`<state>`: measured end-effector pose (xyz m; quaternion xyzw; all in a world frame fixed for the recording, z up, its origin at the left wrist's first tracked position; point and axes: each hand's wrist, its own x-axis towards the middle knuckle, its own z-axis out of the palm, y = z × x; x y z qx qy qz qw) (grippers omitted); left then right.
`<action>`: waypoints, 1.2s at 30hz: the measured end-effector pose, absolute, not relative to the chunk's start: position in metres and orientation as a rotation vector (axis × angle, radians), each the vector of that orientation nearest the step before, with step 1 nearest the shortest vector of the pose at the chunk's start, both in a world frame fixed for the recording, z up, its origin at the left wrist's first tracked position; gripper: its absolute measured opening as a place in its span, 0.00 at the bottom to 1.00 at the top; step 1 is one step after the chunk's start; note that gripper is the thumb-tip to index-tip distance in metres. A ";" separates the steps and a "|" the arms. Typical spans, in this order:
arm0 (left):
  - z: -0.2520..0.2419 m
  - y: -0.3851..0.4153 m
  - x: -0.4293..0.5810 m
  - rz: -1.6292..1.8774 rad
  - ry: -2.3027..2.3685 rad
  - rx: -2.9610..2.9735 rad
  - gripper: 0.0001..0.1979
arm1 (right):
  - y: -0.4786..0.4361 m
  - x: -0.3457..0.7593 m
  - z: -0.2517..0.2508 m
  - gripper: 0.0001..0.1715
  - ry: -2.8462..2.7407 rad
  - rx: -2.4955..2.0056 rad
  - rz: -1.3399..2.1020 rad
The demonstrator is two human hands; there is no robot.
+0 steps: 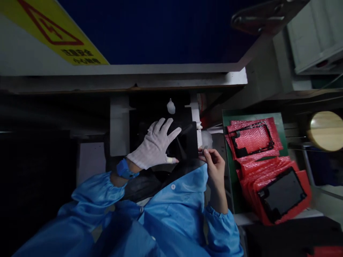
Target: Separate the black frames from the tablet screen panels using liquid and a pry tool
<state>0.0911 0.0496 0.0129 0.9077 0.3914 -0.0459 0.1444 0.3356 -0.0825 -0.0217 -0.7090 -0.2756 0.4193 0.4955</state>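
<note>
My left hand wears a white glove with the thumb tip poking out. Its fingers are spread over a dark flat panel in front of my body; whether the palm presses on it I cannot tell. My right hand is bare, at the right edge of that panel. Thumb and forefinger pinch together there, on something small and pale that is too dim to name. Close beyond those fingertips is a translucent whitish object. Past my left fingers, a small white bottle-like thing rests on the dark surface.
On the right, a green board carries red bubble-wrap pouches, a black frame and a dark flat panel piece. A blue and white cabinet overhangs the far side. A round wooden stool top stands far right.
</note>
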 end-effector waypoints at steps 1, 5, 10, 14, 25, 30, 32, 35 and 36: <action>0.012 0.050 0.091 -0.213 1.131 2.589 0.70 | -0.080 0.339 -0.019 0.40 -0.705 -1.737 0.994; 0.009 0.060 0.096 -0.338 1.120 2.536 0.79 | -0.067 0.348 -0.007 0.39 -0.863 -1.803 0.905; 0.011 0.065 0.097 -0.211 1.080 2.584 0.75 | -0.054 0.354 0.006 0.41 -1.017 -1.858 0.830; 0.013 0.063 0.097 -0.145 1.110 2.584 0.74 | -0.049 0.356 0.016 0.42 -1.105 -1.896 0.790; 0.009 0.067 0.091 -0.165 1.221 2.502 0.76 | -0.035 0.359 0.030 0.41 -1.404 -1.944 0.711; 0.011 0.070 0.097 -0.175 1.202 2.493 0.74 | -0.024 0.358 0.027 0.36 -1.601 -1.978 0.619; 0.013 0.073 0.101 -0.201 1.196 2.482 0.75 | -0.022 0.360 0.025 0.33 -1.658 -1.992 0.587; 0.014 0.076 0.103 -0.220 1.188 2.465 0.75 | -0.019 0.365 0.022 0.29 -1.729 -2.011 0.549; 0.013 0.076 0.102 -0.212 1.177 2.466 0.75 | -0.018 0.367 0.021 0.28 -1.752 -2.014 0.543</action>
